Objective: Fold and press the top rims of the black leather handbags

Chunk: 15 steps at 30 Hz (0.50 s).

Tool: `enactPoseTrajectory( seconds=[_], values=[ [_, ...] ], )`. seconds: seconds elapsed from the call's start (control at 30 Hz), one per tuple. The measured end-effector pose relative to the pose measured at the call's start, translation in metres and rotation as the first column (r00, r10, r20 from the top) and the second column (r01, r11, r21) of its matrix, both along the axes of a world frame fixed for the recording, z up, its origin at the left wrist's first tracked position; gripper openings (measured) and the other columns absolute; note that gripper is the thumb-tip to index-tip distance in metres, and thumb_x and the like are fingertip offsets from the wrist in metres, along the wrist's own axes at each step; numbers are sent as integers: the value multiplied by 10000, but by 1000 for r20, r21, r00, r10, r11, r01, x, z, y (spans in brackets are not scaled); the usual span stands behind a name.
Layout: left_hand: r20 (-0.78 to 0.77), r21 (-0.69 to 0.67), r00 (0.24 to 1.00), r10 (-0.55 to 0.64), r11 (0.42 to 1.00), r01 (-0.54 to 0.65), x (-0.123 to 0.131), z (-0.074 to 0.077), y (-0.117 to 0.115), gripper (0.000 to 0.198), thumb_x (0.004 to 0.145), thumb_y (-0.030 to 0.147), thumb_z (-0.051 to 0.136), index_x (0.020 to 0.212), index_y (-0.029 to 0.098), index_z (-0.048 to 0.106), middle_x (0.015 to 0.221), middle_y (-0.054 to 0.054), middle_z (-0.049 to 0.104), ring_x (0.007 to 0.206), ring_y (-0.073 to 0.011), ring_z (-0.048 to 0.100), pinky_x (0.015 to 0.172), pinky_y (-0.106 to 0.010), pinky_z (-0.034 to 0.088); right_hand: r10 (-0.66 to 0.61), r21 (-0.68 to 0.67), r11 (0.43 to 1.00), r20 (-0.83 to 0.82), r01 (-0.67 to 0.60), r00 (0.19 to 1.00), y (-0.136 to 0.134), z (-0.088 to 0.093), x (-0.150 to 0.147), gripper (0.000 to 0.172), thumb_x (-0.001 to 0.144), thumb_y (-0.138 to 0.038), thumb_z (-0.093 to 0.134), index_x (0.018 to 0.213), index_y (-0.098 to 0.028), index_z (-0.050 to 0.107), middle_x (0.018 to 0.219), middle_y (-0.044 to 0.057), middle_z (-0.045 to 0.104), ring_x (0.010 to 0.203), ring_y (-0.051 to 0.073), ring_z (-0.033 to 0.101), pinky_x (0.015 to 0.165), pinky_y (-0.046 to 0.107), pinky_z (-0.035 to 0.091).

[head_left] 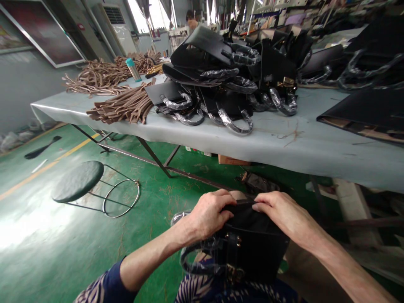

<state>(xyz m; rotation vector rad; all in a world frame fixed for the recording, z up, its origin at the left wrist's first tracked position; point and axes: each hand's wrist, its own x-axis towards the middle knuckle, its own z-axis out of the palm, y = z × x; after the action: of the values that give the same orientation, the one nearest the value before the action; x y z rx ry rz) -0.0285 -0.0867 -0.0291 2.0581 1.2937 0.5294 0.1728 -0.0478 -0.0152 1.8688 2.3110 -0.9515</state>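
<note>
A black leather handbag (252,248) rests on my lap at the bottom centre, its plastic-wrapped handle (197,263) hanging toward me. My left hand (210,214) is curled over the bag's top edge on the left, fingers closed on it. My right hand (280,212) grips the same top edge on the right, fingertips pressed onto the rim. The two hands almost meet at the middle of the opening.
A long grey-covered table (284,145) stands ahead with a pile of black handbags (227,80), brown leather straps (126,105) and a teal bottle (133,69). A round black stool (78,181) stands on the green floor at left. A person (191,19) is far behind.
</note>
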Motion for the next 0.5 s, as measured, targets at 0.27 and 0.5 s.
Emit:
enactPoseTrajectory(
  seconds=[0.27, 0.5],
  values=[
    [-294, 57, 956, 10, 998, 7, 16, 8, 9, 115, 730, 137, 481, 767, 177, 583, 768, -9, 597, 706, -163, 560, 606, -247, 392, -15, 51, 999, -7, 15, 1000, -6, 3, -5, 195, 785, -333, 500, 645, -257, 613, 708, -14, 635, 800, 178, 570, 632, 256, 343],
    [-110, 3, 990, 86, 996, -87, 18, -2, 11, 99, 724, 119, 463, 684, 156, 546, 674, 4, 555, 639, -109, 488, 589, -204, 339, 16, 30, 999, -54, -15, 998, -6, 10, -5, 163, 791, -293, 501, 705, -291, 639, 747, -40, 666, 799, 164, 593, 644, 251, 350]
  ],
)
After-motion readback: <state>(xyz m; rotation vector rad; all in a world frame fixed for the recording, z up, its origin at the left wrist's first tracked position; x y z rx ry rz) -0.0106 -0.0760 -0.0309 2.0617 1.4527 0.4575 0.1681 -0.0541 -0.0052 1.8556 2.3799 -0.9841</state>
